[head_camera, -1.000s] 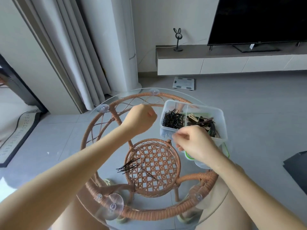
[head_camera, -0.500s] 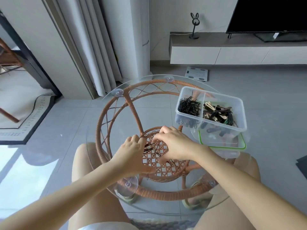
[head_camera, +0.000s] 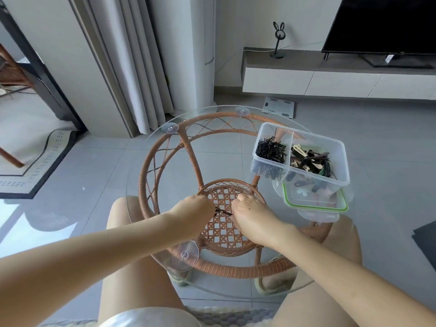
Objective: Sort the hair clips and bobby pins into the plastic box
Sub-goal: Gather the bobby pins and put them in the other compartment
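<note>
A clear plastic box (head_camera: 339,161) with two compartments stands at the right of the round glass table (head_camera: 141,166). Its left compartment holds a heap of black bobby pins (head_camera: 270,149); the right one holds dark and cream hair clips (head_camera: 309,159). Over the table's middle, my left hand (head_camera: 195,208) and my right hand (head_camera: 250,213) are both closed, fingertips nearly meeting on a small bunch of dark bobby pins (head_camera: 223,212) between them. Most of that bunch is hidden by my fingers.
The box rests on its green-rimmed lid (head_camera: 316,206). A rattan frame (head_camera: 188,149) shows through the glass, with suction cups at its rim. My bare knees sit under the table's near edge. A white scale (head_camera: 279,107) lies on the floor beyond.
Both hands dropped from beside the box to the table's middle and closed together on the loose bobby pins, gathering the scattered pins into a tight bunch. The camera view shifted left.
</note>
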`<action>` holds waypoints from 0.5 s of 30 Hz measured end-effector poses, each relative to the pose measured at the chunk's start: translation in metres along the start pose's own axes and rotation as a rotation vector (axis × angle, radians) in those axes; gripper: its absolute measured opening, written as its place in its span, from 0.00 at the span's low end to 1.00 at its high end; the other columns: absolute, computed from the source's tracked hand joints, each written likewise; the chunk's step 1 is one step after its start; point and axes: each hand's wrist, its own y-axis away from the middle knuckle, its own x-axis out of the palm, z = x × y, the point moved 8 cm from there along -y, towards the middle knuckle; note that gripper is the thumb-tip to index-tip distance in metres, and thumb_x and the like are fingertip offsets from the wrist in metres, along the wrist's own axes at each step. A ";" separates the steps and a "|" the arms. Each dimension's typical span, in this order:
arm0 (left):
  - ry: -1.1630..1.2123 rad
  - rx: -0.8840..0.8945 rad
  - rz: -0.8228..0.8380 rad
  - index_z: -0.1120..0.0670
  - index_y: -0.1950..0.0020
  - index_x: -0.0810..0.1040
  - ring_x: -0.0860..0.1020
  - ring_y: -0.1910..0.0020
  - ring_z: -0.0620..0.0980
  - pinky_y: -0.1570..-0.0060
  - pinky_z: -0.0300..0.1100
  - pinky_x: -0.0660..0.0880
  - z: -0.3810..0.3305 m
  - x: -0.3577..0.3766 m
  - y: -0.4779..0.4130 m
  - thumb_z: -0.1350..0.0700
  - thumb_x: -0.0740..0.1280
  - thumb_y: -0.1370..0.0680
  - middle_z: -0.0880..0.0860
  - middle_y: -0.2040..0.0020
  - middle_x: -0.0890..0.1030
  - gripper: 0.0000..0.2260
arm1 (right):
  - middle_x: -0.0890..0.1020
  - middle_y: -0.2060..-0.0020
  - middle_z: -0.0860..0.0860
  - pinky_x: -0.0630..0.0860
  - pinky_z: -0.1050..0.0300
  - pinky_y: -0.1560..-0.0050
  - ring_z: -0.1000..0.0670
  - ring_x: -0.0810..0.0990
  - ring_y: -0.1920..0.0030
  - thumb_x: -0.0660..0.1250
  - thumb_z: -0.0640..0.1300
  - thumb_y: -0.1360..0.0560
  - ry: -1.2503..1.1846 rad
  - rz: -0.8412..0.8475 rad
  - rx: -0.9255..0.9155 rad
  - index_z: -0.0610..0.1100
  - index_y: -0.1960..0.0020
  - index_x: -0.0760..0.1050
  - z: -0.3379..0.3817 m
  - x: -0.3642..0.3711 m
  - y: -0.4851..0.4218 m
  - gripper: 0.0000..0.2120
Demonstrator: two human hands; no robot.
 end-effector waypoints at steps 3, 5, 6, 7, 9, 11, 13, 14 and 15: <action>-0.043 -0.017 0.041 0.60 0.44 0.75 0.76 0.55 0.52 0.59 0.39 0.70 -0.003 -0.002 -0.004 0.65 0.62 0.25 0.56 0.49 0.79 0.10 | 0.75 0.51 0.42 0.71 0.56 0.56 0.45 0.74 0.54 0.58 0.36 0.23 -0.037 0.000 0.029 0.38 0.51 0.72 -0.001 -0.003 0.000 0.05; -0.061 -0.025 0.058 0.60 0.43 0.75 0.76 0.57 0.51 0.60 0.39 0.70 -0.004 -0.001 -0.007 0.65 0.62 0.25 0.55 0.52 0.78 0.11 | 0.75 0.52 0.43 0.70 0.57 0.58 0.45 0.76 0.54 0.58 0.39 0.23 -0.134 0.022 0.058 0.37 0.53 0.73 -0.005 -0.007 -0.001 0.07; -0.051 -0.030 0.056 0.60 0.43 0.75 0.73 0.63 0.49 0.61 0.39 0.70 -0.003 -0.001 -0.008 0.64 0.62 0.25 0.53 0.58 0.76 0.11 | 0.76 0.52 0.44 0.71 0.57 0.57 0.45 0.76 0.54 0.58 0.41 0.22 -0.184 0.019 0.079 0.37 0.55 0.73 -0.008 -0.012 0.000 0.09; -0.045 -0.033 0.047 0.59 0.44 0.75 0.69 0.68 0.46 0.63 0.39 0.70 -0.002 -0.002 -0.010 0.64 0.62 0.25 0.51 0.64 0.72 0.10 | 0.77 0.53 0.43 0.72 0.58 0.57 0.46 0.77 0.55 0.57 0.42 0.22 -0.231 0.009 0.102 0.36 0.57 0.73 -0.011 -0.017 0.001 0.11; -0.021 -0.049 0.027 0.59 0.46 0.76 0.65 0.71 0.45 0.63 0.38 0.70 0.003 -0.003 -0.013 0.62 0.62 0.25 0.50 0.68 0.66 0.09 | 0.79 0.59 0.41 0.69 0.63 0.64 0.47 0.76 0.62 0.57 0.43 0.22 -0.305 -0.043 0.133 0.34 0.63 0.72 -0.020 -0.038 0.001 0.15; 0.040 -0.066 0.005 0.59 0.47 0.76 0.70 0.68 0.48 0.63 0.39 0.72 0.009 -0.006 -0.013 0.60 0.64 0.26 0.51 0.66 0.69 0.08 | 0.78 0.66 0.41 0.67 0.65 0.71 0.47 0.73 0.69 0.58 0.43 0.23 -0.351 -0.134 0.180 0.32 0.65 0.72 -0.034 -0.066 0.001 0.17; 0.105 -0.081 -0.004 0.60 0.50 0.76 0.70 0.66 0.49 0.68 0.38 0.70 0.013 -0.006 -0.011 0.59 0.66 0.27 0.50 0.67 0.68 0.07 | 0.72 0.73 0.44 0.64 0.64 0.75 0.48 0.67 0.73 0.59 0.42 0.24 -0.397 -0.241 0.260 0.34 0.68 0.71 -0.057 -0.093 -0.001 0.17; 0.127 -0.095 -0.001 0.60 0.53 0.75 0.69 0.68 0.48 0.71 0.36 0.68 0.015 -0.007 -0.011 0.58 0.67 0.27 0.49 0.69 0.67 0.06 | 0.68 0.76 0.46 0.61 0.61 0.76 0.49 0.63 0.74 0.59 0.42 0.24 -0.418 -0.290 0.316 0.38 0.72 0.67 -0.071 -0.104 -0.002 0.18; 0.144 -0.106 0.001 0.59 0.58 0.74 0.67 0.71 0.47 0.74 0.35 0.65 0.018 -0.009 -0.011 0.57 0.67 0.27 0.49 0.71 0.66 0.06 | 0.64 0.77 0.47 0.59 0.57 0.74 0.49 0.61 0.75 0.60 0.42 0.25 -0.443 -0.329 0.384 0.43 0.74 0.62 -0.086 -0.112 -0.004 0.19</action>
